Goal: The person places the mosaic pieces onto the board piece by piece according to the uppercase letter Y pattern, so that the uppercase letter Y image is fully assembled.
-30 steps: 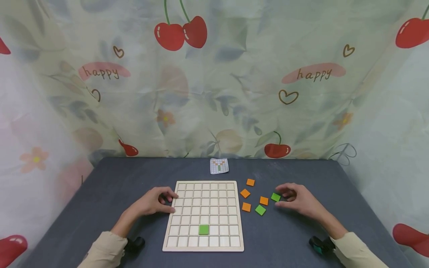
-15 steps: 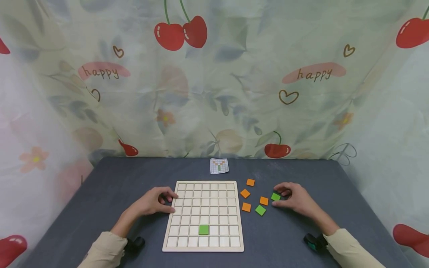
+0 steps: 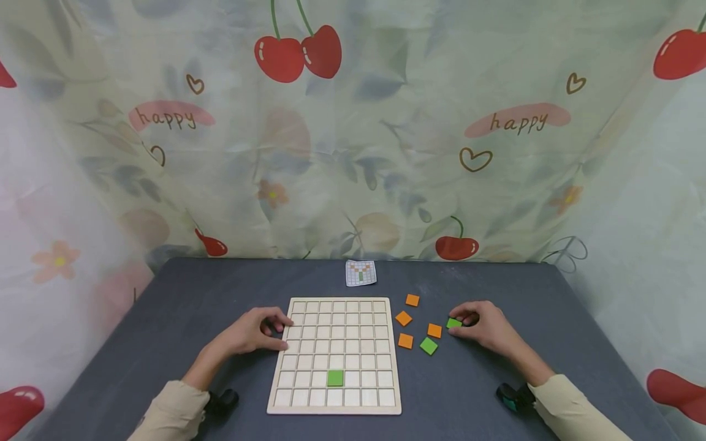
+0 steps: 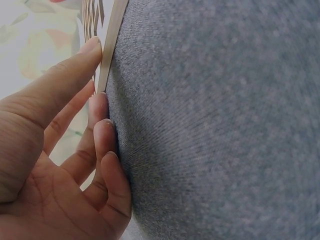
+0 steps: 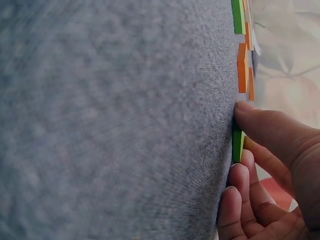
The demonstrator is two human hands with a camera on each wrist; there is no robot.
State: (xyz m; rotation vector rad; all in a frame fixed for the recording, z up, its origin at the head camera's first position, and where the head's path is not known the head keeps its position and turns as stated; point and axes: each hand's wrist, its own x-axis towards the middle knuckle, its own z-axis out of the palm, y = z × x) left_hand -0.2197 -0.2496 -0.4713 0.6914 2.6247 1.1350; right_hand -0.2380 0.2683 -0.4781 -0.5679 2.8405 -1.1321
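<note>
Beige and nearest us are the left sleeve (image 3: 168, 411), a black left camera (image 3: 225, 402) beside it, and the right sleeve (image 3: 579, 411) with its right camera (image 3: 508, 397). Between them, on the dark table (image 3: 449, 398), we find the pale board (image 3: 309, 410), ruled in seven columns and seven rows; the first green tile (image 3: 335, 378) sits in its middle column, second row from the near edge.

Right of the board we see the second green tile (image 3: 428, 346) lying loose, the first orange tile (image 3: 405, 340) to its left. Across from these, the left hand (image 3: 248, 334) rests thumb and forefinger, spread apart, on the board's left edge, its other fingers loosely bent: a relaxed touch rather than a hold.

A little farther, the second orange tile (image 3: 434, 331) lies between the first orange tile and the right hand (image 3: 488, 329). That hand is nearly closed, thumb and fingertips pinching opposite edges of the third green tile (image 3: 454, 323); we cannot tell whether this tile lies wholly flat.

Beyond are the third orange tile (image 3: 404, 318), turned cornerwise, and the fourth orange tile (image 3: 412, 300). Past the board we have a small card (image 3: 361, 274) showing orange and green squares, then the curtain (image 3: 331, 141), printed with cherries (image 3: 279, 59).
</note>
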